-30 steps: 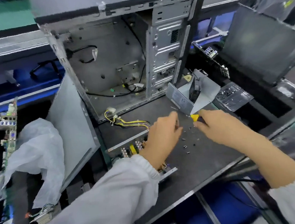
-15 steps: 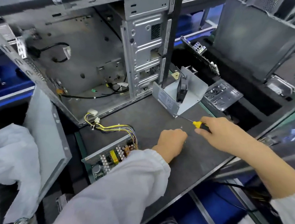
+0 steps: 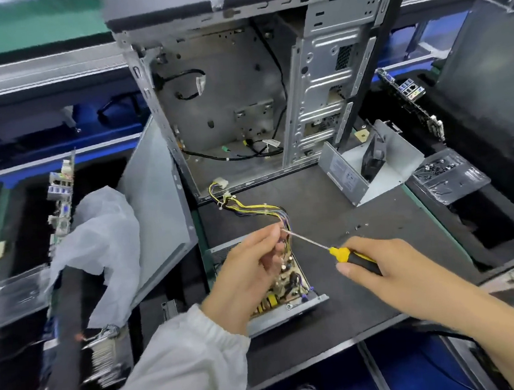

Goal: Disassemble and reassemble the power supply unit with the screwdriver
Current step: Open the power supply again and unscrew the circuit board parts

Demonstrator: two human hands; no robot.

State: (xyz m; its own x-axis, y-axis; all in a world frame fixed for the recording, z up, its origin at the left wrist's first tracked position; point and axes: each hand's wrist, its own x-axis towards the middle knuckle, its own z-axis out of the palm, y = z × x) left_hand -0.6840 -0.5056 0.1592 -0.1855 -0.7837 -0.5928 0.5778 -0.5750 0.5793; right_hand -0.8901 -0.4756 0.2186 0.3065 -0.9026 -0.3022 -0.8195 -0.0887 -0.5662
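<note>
The opened power supply base [image 3: 289, 310] lies on the black mat, its circuit board exposed and its yellow and black wire bundle [image 3: 250, 206] trailing toward the case. My left hand [image 3: 249, 275] hovers over the board, fingertips pinched at the tip of the screwdriver [image 3: 343, 254], likely on a small screw I cannot make out. My right hand [image 3: 385, 274] grips the yellow and black handle, shaft pointing left and up. The supply's bent metal cover [image 3: 370, 167], with the fan inside, stands apart at the back right.
An empty grey computer case [image 3: 242, 103] stands open behind the mat. Several loose screws [image 3: 356, 228] lie on the mat right of the board. A clear plastic tray of screws [image 3: 451, 176] sits at the right. A side panel [image 3: 155, 203] and a white cloth [image 3: 99, 238] are at the left.
My left hand has left the loose screws and risen over the circuit board, pinching at the screwdriver tip. My right hand swung the screwdriver left toward the board.
</note>
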